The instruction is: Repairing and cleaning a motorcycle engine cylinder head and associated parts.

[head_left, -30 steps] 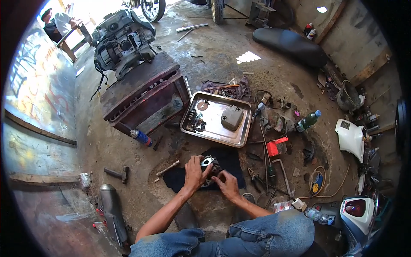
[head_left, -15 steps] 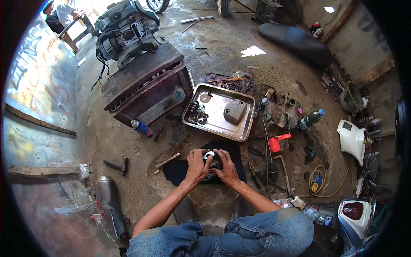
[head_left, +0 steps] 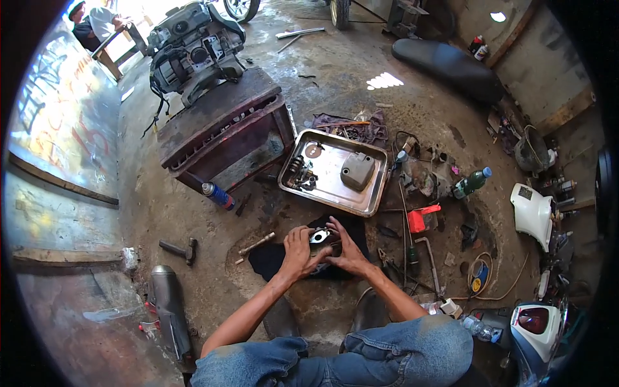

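Observation:
Between my hands, over a dark cloth (head_left: 265,260) on the floor, is a metal engine part (head_left: 319,237) with a bright face and a round hole; much of it is hidden. The fingers of my left hand (head_left: 297,255) are curled around its left side. On the other side my right hand (head_left: 350,255) has its fingers stretched out and its thumb apart, close to the part. Just beyond the cloth stands a metal tray (head_left: 322,201) holding a grey cover (head_left: 358,171), a perforated disc (head_left: 313,150) and several small dark parts (head_left: 300,175).
A wooden stand (head_left: 222,132) bearing an engine (head_left: 196,51) is at far left, with a spray can (head_left: 218,195) beside it. A hammer (head_left: 178,249) and exhaust (head_left: 166,303) lie left. Rightward are a red box (head_left: 422,219), green bottle (head_left: 472,182), wrench (head_left: 431,264) and seat (head_left: 445,68).
My right hand's fingers have straightened and spread from their curled hold. The part's bright holed face shows more plainly. The whole view has shifted slightly.

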A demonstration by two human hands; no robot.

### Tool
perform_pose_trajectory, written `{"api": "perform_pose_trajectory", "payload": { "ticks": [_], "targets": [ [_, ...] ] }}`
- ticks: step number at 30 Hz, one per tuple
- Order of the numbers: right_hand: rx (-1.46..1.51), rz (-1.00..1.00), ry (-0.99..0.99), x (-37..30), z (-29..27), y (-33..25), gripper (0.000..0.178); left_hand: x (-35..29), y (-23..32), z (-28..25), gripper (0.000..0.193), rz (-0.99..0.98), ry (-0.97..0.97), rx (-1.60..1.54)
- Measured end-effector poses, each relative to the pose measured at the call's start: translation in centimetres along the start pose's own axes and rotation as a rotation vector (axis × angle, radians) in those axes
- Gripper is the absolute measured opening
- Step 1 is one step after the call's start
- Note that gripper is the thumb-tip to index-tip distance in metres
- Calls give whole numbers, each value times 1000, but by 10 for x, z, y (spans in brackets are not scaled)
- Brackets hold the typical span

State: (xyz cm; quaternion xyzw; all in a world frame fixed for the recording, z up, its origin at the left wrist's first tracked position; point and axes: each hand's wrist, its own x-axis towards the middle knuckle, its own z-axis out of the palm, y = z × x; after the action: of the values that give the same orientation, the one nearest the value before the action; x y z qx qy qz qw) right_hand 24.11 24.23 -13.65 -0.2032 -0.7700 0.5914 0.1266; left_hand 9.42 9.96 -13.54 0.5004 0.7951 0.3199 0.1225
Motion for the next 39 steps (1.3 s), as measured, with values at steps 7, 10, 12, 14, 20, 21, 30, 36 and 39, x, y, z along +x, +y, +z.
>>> {"api": "perform_pose_trajectory", "payload": {
  "ticks": [7, 10, 12, 14, 20, 21, 30, 36, 39],
  "targets": [
    [-29, 98, -141, 2, -9, 13, 92, 0, 2, -31, 90, 98, -241, 77],
    [-128, 32, -102, -7, -4, 4, 88, -4, 10, -42, 89, 13, -297, 61],
    [-94, 0, -27, -19, -1, 4, 87, -7, 17, -44, 88, -4, -332, 31],
    [-57, 16, -2, -26, 6, -9, 84, -15, 17, -47, 87, 11, -292, -20],
    [-458, -234, 240, -29, -9, -42, 79, -4, 23, -32, 90, 254, 40, 28],
    [-503, -267, 261, -27, -5, -37, 78, -4, 19, -27, 89, 220, 49, 32],
    [-746, -373, 421, -36, 26, -1, 78, -32, -21, 14, 69, -955, -232, -1659],
    [-755, -379, 310, -72, 42, 1, 78, -20, 7, 3, 88, -1046, -276, -1557],
    [-700, -390, 204, -92, 47, -1, 68, -19, -9, 7, 78, -920, -335, -1496]
  ]
}}
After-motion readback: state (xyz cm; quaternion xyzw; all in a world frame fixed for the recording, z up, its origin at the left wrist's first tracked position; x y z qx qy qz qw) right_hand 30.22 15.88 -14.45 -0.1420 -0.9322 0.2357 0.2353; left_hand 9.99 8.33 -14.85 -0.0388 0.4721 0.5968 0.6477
